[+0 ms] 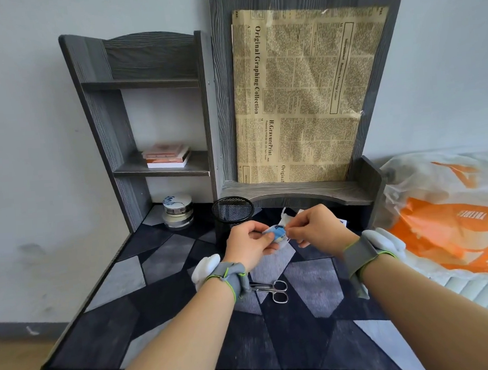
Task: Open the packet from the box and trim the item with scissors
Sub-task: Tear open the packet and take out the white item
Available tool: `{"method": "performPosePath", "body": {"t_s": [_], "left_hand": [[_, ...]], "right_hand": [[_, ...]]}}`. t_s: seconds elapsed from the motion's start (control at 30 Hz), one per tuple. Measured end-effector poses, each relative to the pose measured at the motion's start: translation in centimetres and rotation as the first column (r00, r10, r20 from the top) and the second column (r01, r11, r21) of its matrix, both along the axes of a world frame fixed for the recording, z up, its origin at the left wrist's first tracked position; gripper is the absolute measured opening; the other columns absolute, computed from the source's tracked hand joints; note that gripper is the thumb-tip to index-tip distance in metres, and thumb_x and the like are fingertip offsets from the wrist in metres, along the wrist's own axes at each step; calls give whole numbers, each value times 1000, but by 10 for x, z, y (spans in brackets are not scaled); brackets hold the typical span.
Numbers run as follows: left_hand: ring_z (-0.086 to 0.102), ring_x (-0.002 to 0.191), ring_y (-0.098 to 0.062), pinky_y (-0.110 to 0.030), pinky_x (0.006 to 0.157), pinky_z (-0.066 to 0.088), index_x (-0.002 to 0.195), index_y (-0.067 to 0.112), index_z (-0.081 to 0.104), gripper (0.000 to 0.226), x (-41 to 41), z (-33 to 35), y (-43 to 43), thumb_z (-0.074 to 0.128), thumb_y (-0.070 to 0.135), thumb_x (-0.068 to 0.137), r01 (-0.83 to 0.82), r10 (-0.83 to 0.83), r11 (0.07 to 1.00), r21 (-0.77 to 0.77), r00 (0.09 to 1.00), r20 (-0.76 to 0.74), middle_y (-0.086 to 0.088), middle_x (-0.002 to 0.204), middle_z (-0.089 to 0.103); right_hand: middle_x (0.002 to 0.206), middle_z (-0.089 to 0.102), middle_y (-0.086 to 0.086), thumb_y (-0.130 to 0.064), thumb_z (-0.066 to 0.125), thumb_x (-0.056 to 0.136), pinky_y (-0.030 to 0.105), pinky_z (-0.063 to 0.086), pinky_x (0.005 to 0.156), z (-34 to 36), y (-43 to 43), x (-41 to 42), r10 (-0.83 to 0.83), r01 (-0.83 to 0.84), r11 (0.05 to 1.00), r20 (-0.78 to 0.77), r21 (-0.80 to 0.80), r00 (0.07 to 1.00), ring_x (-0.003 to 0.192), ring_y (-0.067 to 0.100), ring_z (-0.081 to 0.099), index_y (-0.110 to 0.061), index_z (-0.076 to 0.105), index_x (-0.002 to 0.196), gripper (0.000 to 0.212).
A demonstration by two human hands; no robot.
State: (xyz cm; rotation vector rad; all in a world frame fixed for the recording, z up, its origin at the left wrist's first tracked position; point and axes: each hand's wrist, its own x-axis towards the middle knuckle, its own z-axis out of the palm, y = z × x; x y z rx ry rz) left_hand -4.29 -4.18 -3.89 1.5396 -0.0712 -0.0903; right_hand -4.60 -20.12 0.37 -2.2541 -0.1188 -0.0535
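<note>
Both hands are up over the middle of the desk mat (122, 283), the left hand (248, 246) and right hand (318, 226) each pinching an end of a small blue-and-white packet (278, 233) between them. Small steel scissors (273, 290) lie flat on the mat just nearer the front edge, partly tucked under the left wrist. A black mesh pen cup (232, 214) stands just behind the left hand, with a round tin (178, 211) toward the back left corner.
</note>
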Motion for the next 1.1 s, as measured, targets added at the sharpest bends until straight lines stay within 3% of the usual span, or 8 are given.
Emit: {"method": "performPosePath", "body": {"t_s": [0.17, 0.3, 0.4, 0.5, 0.6, 0.8, 0.93, 1.1], "left_hand": [[66, 49, -5, -15, 52, 55, 94, -1, 57, 8, 0, 1, 2, 55, -6, 89, 14, -15, 999, -45, 1000, -17, -13, 74, 64], [66, 50, -3, -14, 56, 56, 109, -10, 57, 20, 0, 5, 3, 52, -6, 90, 49, -50, 998, -44, 998, -33, -12, 76, 64], [65, 50, -2, -13, 56, 55, 112, -12, 57, 23, -2, 7, 4, 51, -5, 91, 77, -79, 996, -37, 996, -44, -11, 75, 63], [65, 51, -2, -12, 56, 55, 112, -14, 57, 24, -4, 7, 4, 52, -4, 91, 85, -87, 996, -41, 995, -46, -12, 76, 64], [65, 50, -3, -12, 55, 54, 112, -15, 57, 24, -6, 7, 2, 52, -4, 91, 96, -99, 994, -48, 994, -52, -13, 76, 64], [66, 50, -4, -15, 54, 55, 103, -10, 60, 16, -6, 8, -1, 53, -3, 91, 103, -105, 994, -47, 993, -57, -6, 68, 66], [64, 48, -4, -17, 55, 55, 81, 6, 58, 12, -5, 8, 6, 55, -1, 90, 123, -123, 992, 5, 990, -69, -9, 71, 63], [66, 50, -4, -15, 55, 56, 83, 5, 58, 10, -6, 5, 19, 59, -4, 87, 108, -102, 993, 56, 989, -109, -12, 73, 64]], "right_hand": [[63, 66, 12, -7, 68, 77, 28, 56, 58, 1, 6, 0, -37, 37, 999, 15, 14, 999, 52, 16, 56, -4, 74, 72, 8], [64, 69, 10, -8, 69, 74, 28, 56, 59, 2, 8, 1, -63, 63, 998, 73, 9, 995, 51, 14, 57, -7, 75, 73, 6], [62, 66, 5, -7, 70, 75, 22, 52, 54, 5, 10, 0, -43, 42, 999, 38, 15, 998, 52, 13, 57, -5, 74, 74, 5], [66, 63, 12, -4, 68, 76, 20, 52, 54, 9, 9, -1, -2, 4, 999, -41, 44, 999, 54, 16, 55, -1, 72, 75, 5], [64, 58, 12, -2, 65, 77, 20, 53, 53, 11, 9, -2, 17, -13, 999, -92, 46, 996, 54, 15, 52, -5, 68, 70, 8], [59, 59, 7, -8, 65, 74, 39, 57, 67, 3, 10, -1, -15, 14, 1000, -54, -7, 998, 55, 20, 53, -7, 65, 64, 10], [62, 59, 9, -6, 62, 77, 32, 55, 61, 3, 8, -2, -27, 30, 998, -61, 54, 998, 55, 17, 52, -3, 64, 70, 8], [66, 56, 3, -5, 59, 82, 23, 54, 53, 5, 2, -2, -47, 66, 985, -120, 159, 992, 61, 14, 53, -6, 58, 72, 10]]}}
